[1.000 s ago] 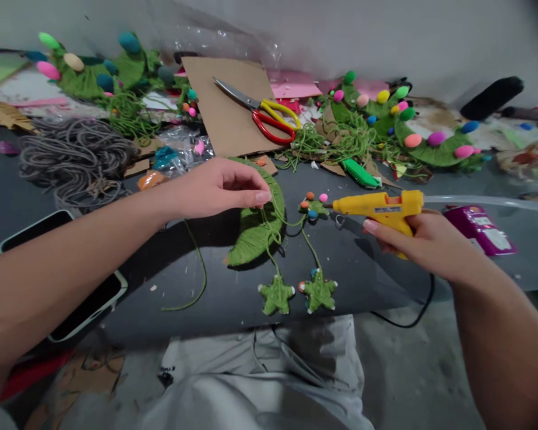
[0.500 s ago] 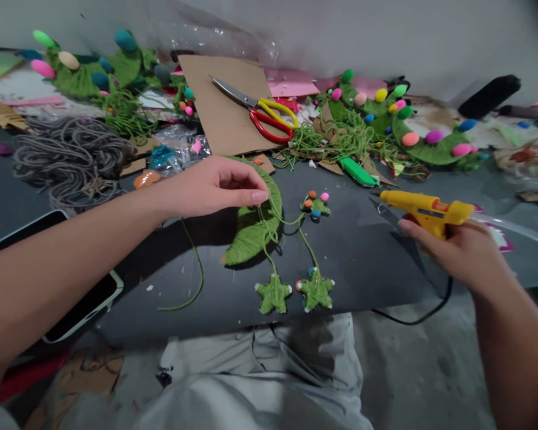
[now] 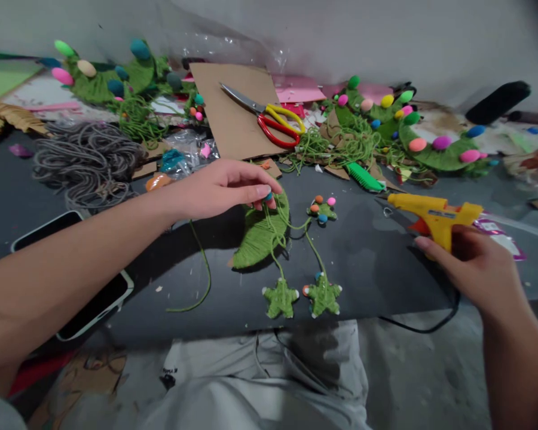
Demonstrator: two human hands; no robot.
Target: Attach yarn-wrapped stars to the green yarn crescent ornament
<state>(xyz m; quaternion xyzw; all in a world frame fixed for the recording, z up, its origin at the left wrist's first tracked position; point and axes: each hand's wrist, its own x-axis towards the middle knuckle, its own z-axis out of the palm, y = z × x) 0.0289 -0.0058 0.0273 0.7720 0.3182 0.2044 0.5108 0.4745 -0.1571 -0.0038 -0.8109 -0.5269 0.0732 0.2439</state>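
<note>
The left hand [image 3: 219, 188] pinches a small teal bead [image 3: 268, 196] over the green yarn leaf [image 3: 260, 230]. The right hand [image 3: 475, 269] grips the yellow glue gun [image 3: 434, 212], nozzle pointing toward the left hand.

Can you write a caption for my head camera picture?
Left hand pinches a small bead over the green yarn crescent; right hand holds a yellow glue gun.

The glue gun [image 3: 434, 212] in the right hand [image 3: 477, 272] is smooth yellow plastic. Under the left hand [image 3: 219, 190], the leaf [image 3: 257, 236] is wound in rough green yarn, like both stars [image 3: 279, 298]. The worktop [image 3: 376, 263] looks matt and dark. Beyond the left hand, plain cardboard [image 3: 233, 119] carries scissors [image 3: 269, 116] with shiny metal blades and glossy plastic handles.
</note>
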